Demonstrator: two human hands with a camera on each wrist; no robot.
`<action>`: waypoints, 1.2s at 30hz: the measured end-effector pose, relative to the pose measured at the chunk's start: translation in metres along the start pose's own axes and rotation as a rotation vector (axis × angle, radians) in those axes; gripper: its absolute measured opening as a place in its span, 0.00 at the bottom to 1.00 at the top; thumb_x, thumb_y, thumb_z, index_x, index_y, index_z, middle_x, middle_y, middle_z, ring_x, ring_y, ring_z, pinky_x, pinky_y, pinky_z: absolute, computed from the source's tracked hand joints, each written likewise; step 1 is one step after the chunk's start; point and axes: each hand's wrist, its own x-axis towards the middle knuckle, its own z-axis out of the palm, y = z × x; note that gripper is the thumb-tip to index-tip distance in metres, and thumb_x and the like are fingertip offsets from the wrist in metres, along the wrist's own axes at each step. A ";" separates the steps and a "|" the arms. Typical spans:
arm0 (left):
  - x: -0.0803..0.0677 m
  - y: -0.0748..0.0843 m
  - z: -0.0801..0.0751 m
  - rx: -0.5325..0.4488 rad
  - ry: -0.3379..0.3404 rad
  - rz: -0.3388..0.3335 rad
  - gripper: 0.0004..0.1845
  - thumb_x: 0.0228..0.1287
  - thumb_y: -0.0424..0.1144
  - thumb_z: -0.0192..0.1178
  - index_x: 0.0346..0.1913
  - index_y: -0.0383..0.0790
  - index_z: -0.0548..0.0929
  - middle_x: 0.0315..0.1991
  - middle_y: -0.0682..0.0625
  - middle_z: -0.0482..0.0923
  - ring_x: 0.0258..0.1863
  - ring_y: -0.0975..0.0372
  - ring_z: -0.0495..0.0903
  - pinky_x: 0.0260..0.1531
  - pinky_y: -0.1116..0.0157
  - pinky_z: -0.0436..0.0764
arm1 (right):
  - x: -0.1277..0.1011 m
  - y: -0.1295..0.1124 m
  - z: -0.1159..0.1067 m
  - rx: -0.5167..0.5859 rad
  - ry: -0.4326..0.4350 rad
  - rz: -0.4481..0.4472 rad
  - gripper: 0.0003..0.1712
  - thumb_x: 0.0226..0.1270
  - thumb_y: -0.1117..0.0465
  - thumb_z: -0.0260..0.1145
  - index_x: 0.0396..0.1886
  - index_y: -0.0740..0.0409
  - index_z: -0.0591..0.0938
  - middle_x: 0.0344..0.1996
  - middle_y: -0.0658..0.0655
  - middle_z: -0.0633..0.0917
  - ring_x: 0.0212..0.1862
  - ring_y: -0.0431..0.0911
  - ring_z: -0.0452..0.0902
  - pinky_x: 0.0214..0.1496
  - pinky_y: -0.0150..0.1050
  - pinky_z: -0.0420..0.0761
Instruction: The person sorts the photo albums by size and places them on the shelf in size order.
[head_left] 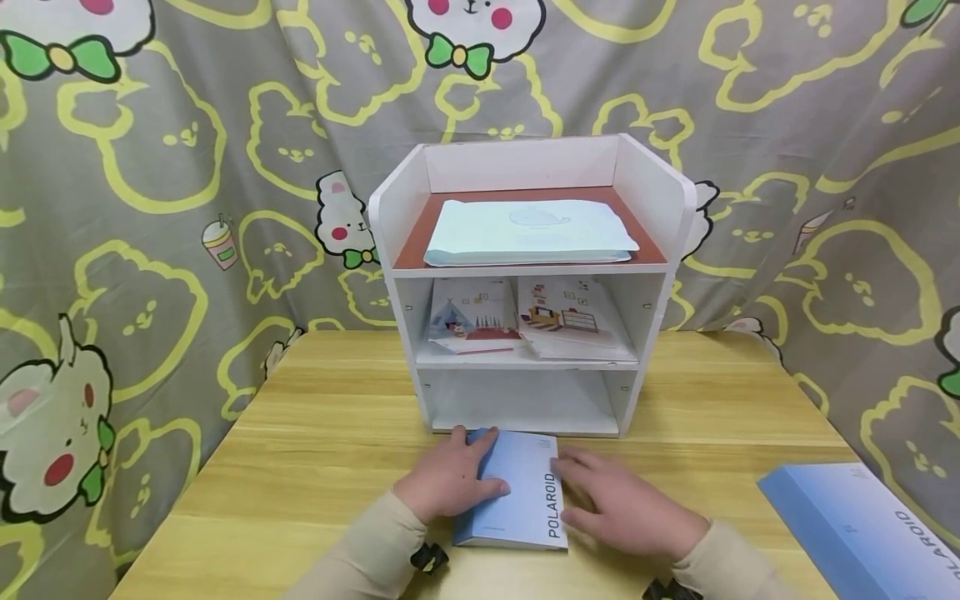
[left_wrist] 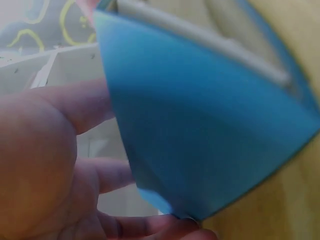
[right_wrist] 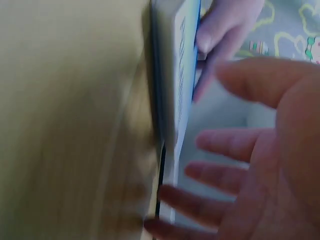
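— Well, what can't you make out here?

— Both wrist pictures are blurred. In the left wrist view the blue book [left_wrist: 210, 135] fills most of the frame, so its far end and the table under it are largely hidden. In the head view a second blue book [head_left: 862, 521] at the near right is cut off by the frame edge.

— What does the head view add?

— The whole layout. The book [head_left: 521, 492] lies flat on the wooden table [head_left: 300, 467], just in front of the white shelf unit [head_left: 528, 283], with "POLAROID" printed along its right edge. The wrist views show only parts of that.

— And the right wrist view?

— It shows the book [right_wrist: 175, 100] edge-on, with its pale page block, and fingers of the other hand on its far side.

— How do the hands lie?

— The left hand [head_left: 450, 479] rests on the book's left part, fingers laid over the cover and its far corner, lightly bent. The right hand [head_left: 626, 504] lies flat beside the right edge, fingers straight and slightly spread, tips touching the book.

— Further back?

— The bottom shelf shows nothing in it, illustrated booklets [head_left: 525, 321] lie in the middle one, and a pale paper sheet [head_left: 528, 229] is on top. Behind hangs a grey cartoon-print curtain [head_left: 150, 167].
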 end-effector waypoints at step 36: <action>-0.012 -0.028 0.024 -0.982 -0.019 -0.086 0.53 0.63 0.45 0.71 0.80 0.33 0.48 0.58 0.29 0.74 0.42 0.51 0.84 0.38 0.53 0.87 | 0.008 0.005 0.003 0.617 0.005 0.136 0.36 0.77 0.54 0.61 0.72 0.74 0.66 0.67 0.71 0.72 0.61 0.60 0.76 0.52 0.44 0.84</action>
